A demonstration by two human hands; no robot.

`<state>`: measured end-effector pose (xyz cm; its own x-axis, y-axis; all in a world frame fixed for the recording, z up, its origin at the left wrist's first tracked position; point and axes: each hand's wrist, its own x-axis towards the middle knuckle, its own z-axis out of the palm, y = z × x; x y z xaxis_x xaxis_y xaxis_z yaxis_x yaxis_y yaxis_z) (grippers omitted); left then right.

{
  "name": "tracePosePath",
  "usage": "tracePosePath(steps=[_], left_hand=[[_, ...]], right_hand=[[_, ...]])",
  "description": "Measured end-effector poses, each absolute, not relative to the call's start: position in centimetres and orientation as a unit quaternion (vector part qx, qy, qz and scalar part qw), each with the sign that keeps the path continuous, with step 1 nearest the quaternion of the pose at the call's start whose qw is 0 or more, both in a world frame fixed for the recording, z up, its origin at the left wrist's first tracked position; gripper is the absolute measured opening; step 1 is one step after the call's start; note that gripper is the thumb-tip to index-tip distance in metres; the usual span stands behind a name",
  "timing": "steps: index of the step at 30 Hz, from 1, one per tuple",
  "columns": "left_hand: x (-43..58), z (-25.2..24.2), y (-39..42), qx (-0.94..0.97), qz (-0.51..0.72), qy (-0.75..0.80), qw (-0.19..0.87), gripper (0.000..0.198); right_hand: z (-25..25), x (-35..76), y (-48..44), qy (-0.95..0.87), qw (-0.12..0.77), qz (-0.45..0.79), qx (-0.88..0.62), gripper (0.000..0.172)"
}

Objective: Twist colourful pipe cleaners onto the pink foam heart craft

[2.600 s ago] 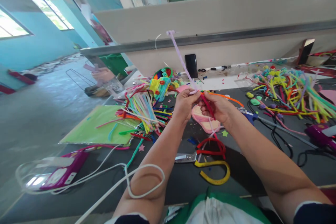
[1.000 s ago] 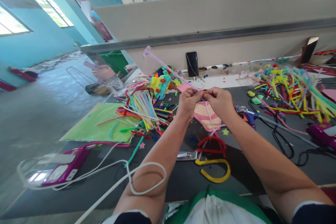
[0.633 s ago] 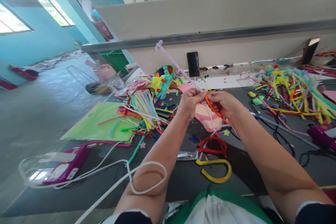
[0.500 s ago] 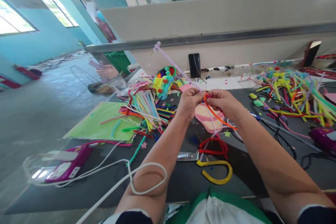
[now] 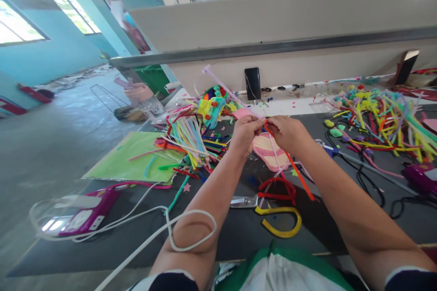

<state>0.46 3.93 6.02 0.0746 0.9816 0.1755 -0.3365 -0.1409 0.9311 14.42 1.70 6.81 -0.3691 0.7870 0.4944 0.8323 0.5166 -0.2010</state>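
Note:
My left hand (image 5: pixel 246 132) is closed in a pinch on a lilac pipe cleaner (image 5: pixel 227 88), whose length slants up and left from my fingers. Right beside it, my right hand (image 5: pixel 286 132) pinches an orange pipe cleaner (image 5: pixel 296 170) against the lilac one, and its free end hangs down to the right. The fingertips of both hands meet, and the joint between the two stems is mostly hidden. Beneath my hands lies a pink and cream flat shape (image 5: pixel 266 151). Closer to me are scissors (image 5: pixel 244 202) with red and yellow wrapped handles (image 5: pixel 282 233).
Bundled pipe cleaners (image 5: pixel 191 138) lie left, beside a green sheet (image 5: pixel 126 159). A tangled colourful pile (image 5: pixel 385 118) sits right. A phone (image 5: pixel 252 83) leans on the partition. A purple glue gun (image 5: pixel 85 211) rests front left; a white cable (image 5: pixel 194 250) crosses over my left forearm.
The orange pipe cleaner's free end has swung downward and now hangs lower. My right hand has turned slightly over the joint. The lilac stem's far tip has dipped a little.

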Motion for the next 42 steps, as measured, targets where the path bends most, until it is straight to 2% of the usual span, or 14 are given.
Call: tracePosePath(steps=[7, 14, 21, 30, 34, 38, 42], left_hand=[[1.0, 5.6, 3.7, 0.465, 0.600, 0.316, 0.569, 0.031], [0.7, 5.9, 3.7, 0.461, 0.605, 0.297, 0.578, 0.036], [1.1, 5.5, 3.7, 0.477, 0.616, 0.305, 0.548, 0.033], [1.7, 4.9, 3.5, 0.495, 0.648, 0.310, 0.489, 0.027], [2.0, 4.8, 3.3, 0.475, 0.667, 0.282, 0.500, 0.024], [2.3, 4.6, 3.2, 0.468, 0.676, 0.274, 0.499, 0.021], [2.4, 4.4, 3.2, 0.480, 0.664, 0.281, 0.500, 0.017]], right_hand=[[6.2, 13.6, 1.0, -0.791, 0.282, -0.096, -0.535, 0.029], [6.2, 13.8, 1.0, -0.809, 0.243, -0.118, -0.523, 0.023], [5.5, 13.8, 2.0, -0.779, 0.327, -0.098, -0.526, 0.029], [5.9, 13.4, 1.3, -0.730, 0.401, -0.068, -0.549, 0.026], [6.2, 13.3, 1.1, -0.686, 0.482, 0.060, -0.543, 0.024], [6.1, 13.2, 1.7, -0.578, 0.563, 0.323, -0.494, 0.023], [5.8, 13.1, 2.4, -0.456, 0.579, 0.530, -0.420, 0.015]])
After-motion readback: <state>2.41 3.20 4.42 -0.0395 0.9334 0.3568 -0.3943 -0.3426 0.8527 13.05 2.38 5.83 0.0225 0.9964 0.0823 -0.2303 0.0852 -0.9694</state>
